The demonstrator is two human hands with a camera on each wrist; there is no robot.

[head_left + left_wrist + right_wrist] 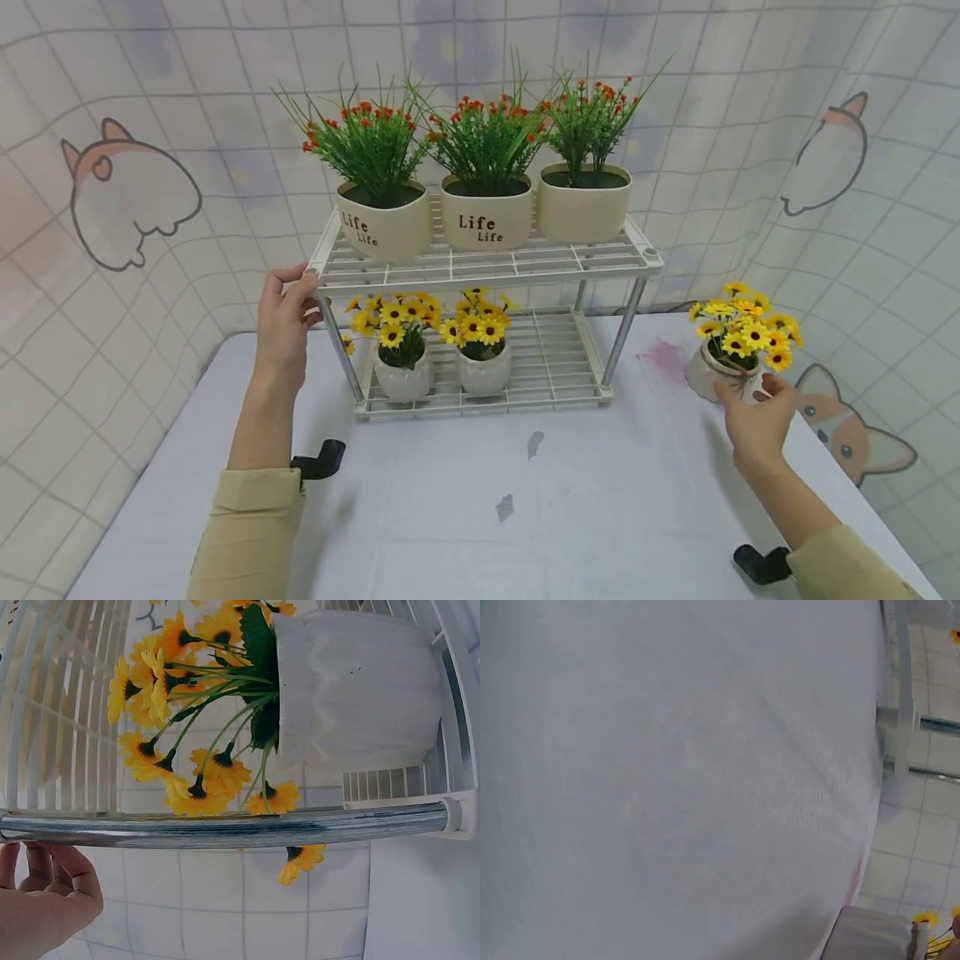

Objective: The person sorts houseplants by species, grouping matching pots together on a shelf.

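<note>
A white two-tier rack [487,283] stands on the table. My left hand [285,325] grips the front left corner of its upper shelf, fingers bent at the top of the metal post [225,831]. Over at the right, my right hand [759,423] holds a potted plant with yellow flowers [703,377] near the rim, thumb in front and fingers on the right side. In the right wrist view only part of this whitish pot [870,934] shows, at the lower right. On the lower shelf sit two white pots of yellow flowers, one on the left [405,381] and one beside it [484,374].
Three cream planters with red flowers line the upper shelf: left [386,225], middle [487,218] and right [585,208]. A white cloth [600,500] with grey patches and a pink stain [663,357] covers the table. A tiled-pattern curtain [187,67] hangs behind.
</note>
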